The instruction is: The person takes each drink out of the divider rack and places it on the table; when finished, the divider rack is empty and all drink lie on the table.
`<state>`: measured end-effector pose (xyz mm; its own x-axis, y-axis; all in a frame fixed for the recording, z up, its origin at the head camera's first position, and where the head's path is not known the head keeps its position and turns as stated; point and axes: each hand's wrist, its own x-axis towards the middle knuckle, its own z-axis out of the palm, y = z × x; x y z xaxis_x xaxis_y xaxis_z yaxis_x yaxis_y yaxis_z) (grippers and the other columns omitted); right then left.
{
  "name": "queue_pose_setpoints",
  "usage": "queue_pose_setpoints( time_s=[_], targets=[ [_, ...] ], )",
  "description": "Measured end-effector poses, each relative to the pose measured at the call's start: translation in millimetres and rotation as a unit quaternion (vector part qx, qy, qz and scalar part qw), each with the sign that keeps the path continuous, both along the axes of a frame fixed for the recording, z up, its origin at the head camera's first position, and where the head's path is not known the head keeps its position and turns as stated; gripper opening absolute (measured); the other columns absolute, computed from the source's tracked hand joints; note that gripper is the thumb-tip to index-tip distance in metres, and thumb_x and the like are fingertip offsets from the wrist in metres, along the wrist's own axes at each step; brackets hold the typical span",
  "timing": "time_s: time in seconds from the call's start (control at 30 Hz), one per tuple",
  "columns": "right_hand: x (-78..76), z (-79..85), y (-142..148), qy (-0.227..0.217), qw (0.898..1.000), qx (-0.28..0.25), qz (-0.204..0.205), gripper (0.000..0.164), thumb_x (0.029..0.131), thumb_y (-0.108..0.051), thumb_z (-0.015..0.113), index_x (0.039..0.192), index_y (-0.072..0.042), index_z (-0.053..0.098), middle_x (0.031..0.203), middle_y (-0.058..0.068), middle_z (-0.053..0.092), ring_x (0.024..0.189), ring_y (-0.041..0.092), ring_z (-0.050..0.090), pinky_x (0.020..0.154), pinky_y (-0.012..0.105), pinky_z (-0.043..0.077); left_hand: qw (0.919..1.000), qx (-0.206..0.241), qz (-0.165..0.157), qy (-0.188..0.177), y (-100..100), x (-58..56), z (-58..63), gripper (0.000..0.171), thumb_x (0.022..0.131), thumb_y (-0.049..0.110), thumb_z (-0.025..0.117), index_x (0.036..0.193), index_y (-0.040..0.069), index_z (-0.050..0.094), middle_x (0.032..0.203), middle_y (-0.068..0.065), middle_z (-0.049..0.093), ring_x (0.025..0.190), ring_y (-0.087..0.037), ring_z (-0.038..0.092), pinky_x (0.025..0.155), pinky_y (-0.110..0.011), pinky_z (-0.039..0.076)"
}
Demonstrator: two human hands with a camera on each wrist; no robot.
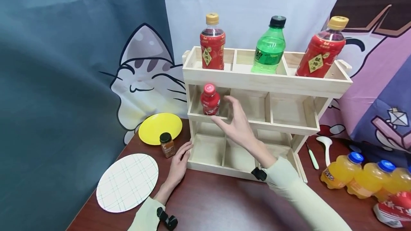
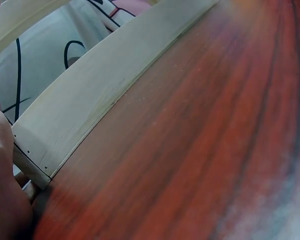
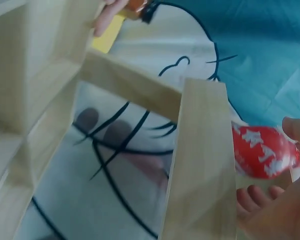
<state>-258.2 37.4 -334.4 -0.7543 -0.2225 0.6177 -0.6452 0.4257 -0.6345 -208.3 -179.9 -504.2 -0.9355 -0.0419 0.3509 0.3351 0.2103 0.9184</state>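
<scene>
A small red bottle (image 1: pixel 210 102) with a red cap stands in the left compartment of the middle tier of the wooden shelf (image 1: pixel 205 117). Just right of it is my right hand (image 1: pixel 239 126), thumb and fingers spread apart with nothing between them. From the right wrist view, the red bottle (image 3: pixel 264 152) shows beyond the tier's side board, and the fingers of my right hand (image 3: pixel 277 210) curve loosely beside it. Fingers of my left hand (image 1: pixel 179 165) rest against the shelf's lower left corner. The left wrist view has only part of that left hand (image 2: pixel 7 185), at the board's end.
Two red-labelled drink bottles (image 1: pixel 213 51) (image 1: pixel 321 57) and a green bottle (image 1: pixel 269 51) occupy the top tier. Left lie a yellow plate (image 1: pixel 154 128), a spice jar (image 1: pixel 167 147) and a checked plate (image 1: pixel 128 183). Right are a ladle (image 1: pixel 326 149), a green-handled utensil (image 1: pixel 313 158) and orange drink bottles (image 1: pixel 341 170).
</scene>
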Motion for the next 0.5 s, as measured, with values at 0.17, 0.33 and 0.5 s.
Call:
queue_pose_setpoints(
  time_s=[0.17, 0.33, 0.5],
  targets=[
    [-9.6, 10.0, -23, -0.044, 0.998, -0.033, 0.015, 0.077, 0.072, -0.046, 0.070, 0.131, -0.015, 0.032, 0.125, 0.001, 0.045, 0.114, 0.015, 0.045, 0.095, 0.037, 0.040, 1.0000, 0.006, 0.003, -0.005, 1, -1.0, -0.8, 0.028, 0.093, 0.007, 0.045, 0.118, 0.006, 0.056, 0.133, -0.014, 0.046, 0.126, -0.026, 0.040, 0.095, -0.011, 0.032],
    [-18.3, 14.5, -36, -0.073, 0.994, -0.070, 0.043, 0.077, 0.073, -0.039, 0.072, 0.133, -0.017, 0.029, 0.124, 0.001, 0.046, 0.109, 0.010, 0.048, 0.090, 0.031, 0.044, 0.9999, 0.010, 0.003, -0.004, 0, -1.8, -0.5, 0.028, 0.093, 0.007, 0.045, 0.118, 0.006, 0.056, 0.133, -0.013, 0.046, 0.126, -0.025, 0.040, 0.096, -0.013, 0.033],
    [-20.1, 10.7, -44, -0.076, 0.991, -0.097, 0.042, 0.072, 0.073, -0.035, 0.073, 0.130, -0.017, 0.034, 0.120, 0.002, 0.051, 0.105, 0.012, 0.052, 0.084, 0.030, 0.047, 0.9999, 0.010, -0.001, -0.007, 0, -1.0, -0.7, 0.028, 0.094, 0.009, 0.044, 0.119, 0.006, 0.055, 0.134, -0.013, 0.045, 0.126, -0.026, 0.039, 0.096, -0.014, 0.032]
  ],
)
